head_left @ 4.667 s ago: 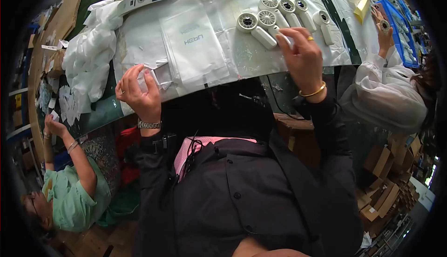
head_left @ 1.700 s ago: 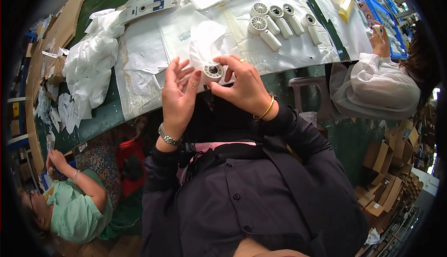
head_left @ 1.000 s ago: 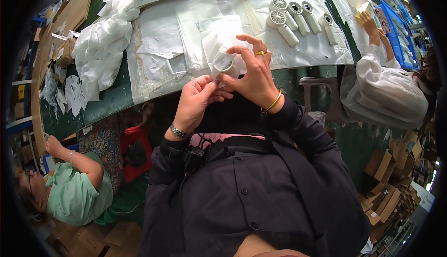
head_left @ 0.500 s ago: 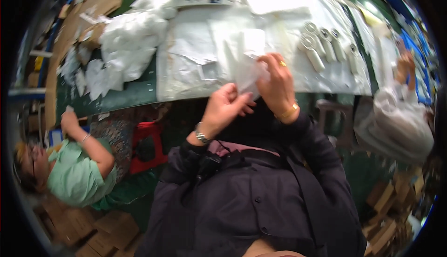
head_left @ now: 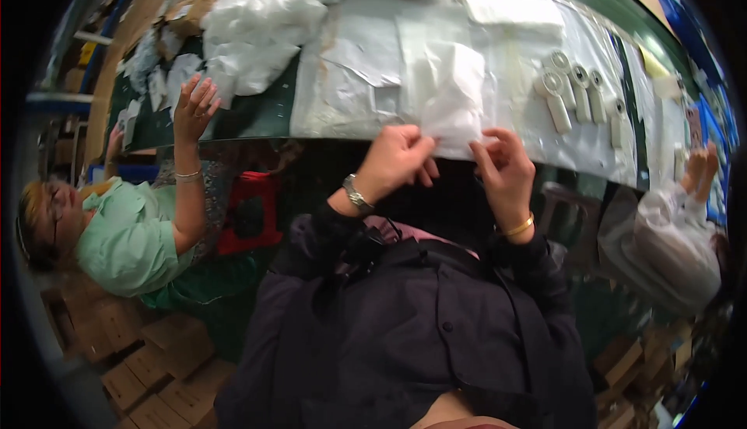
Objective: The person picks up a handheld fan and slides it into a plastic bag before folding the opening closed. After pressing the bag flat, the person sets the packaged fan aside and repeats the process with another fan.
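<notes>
A translucent white plastic bag (head_left: 454,110) lies at the near edge of the table, its mouth side toward me and a whitish bulk showing in its far half. My left hand (head_left: 397,158) is closed, thumb and fingers pinching the bag's near left corner. At the near right corner, my right hand (head_left: 504,171) pinches the bag's edge between thumb and fingertips. What is inside the bag cannot be made out. To the right of the bag lie several white handheld fans (head_left: 555,101) with round heads and straight handles.
White plastic sheeting (head_left: 350,106) covers the green table (head_left: 261,118). A heap of white bags (head_left: 261,36) and a stack of flat bags (head_left: 510,5) lie farther back. A co-worker in green (head_left: 128,238) sits left; another in a pale top (head_left: 669,234) sits right. Cardboard boxes (head_left: 167,359) fill the floor behind.
My hands have moved apart, from crumpling the bag together to its two near corners, and the bag now lies flatter. The co-worker at left has raised a hand above the table edge.
</notes>
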Motion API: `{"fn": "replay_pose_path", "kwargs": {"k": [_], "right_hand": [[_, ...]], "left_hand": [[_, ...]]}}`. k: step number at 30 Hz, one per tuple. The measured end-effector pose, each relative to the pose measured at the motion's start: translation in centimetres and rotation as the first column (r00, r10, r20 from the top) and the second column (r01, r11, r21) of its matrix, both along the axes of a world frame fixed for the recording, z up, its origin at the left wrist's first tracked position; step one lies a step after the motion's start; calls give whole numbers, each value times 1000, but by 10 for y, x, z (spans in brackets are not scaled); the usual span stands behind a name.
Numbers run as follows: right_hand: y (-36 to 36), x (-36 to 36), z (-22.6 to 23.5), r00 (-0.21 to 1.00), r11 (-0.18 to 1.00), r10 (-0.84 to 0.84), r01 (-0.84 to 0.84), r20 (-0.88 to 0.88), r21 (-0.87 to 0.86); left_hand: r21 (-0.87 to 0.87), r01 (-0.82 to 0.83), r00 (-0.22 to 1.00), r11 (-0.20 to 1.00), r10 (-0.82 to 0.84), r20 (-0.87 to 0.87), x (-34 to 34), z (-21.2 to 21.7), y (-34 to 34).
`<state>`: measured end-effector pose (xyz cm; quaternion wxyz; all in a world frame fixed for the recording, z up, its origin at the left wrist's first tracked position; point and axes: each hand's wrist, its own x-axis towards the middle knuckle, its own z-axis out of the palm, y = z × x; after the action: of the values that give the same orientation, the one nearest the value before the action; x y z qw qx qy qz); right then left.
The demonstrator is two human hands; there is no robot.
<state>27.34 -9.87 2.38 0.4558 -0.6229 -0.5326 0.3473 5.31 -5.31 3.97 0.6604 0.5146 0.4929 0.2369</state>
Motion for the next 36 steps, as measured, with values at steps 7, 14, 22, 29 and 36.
{"fn": "replay_pose_path", "kwargs": {"k": [7,14,22,29,36], "right_hand": [[-11,6,-14,918,995,47,-78,-394,-64],[-24,7,4,966,963,38,-103,254,249],[5,-32,15,915,821,178,-341,362,458],[7,-40,13,875,857,233,-391,425,335],[-2,-43,15,819,834,216,-437,531,336]], "left_hand": [[-117,63,989,991,-46,141,-24,-13,-7],[-69,-6,998,998,10,60,-20,-4,-13],[-56,-145,974,988,153,168,-22,-5,-7],[14,-113,987,993,111,112,-19,0,-8],[38,-120,979,992,112,170,-11,-5,-16]]}}
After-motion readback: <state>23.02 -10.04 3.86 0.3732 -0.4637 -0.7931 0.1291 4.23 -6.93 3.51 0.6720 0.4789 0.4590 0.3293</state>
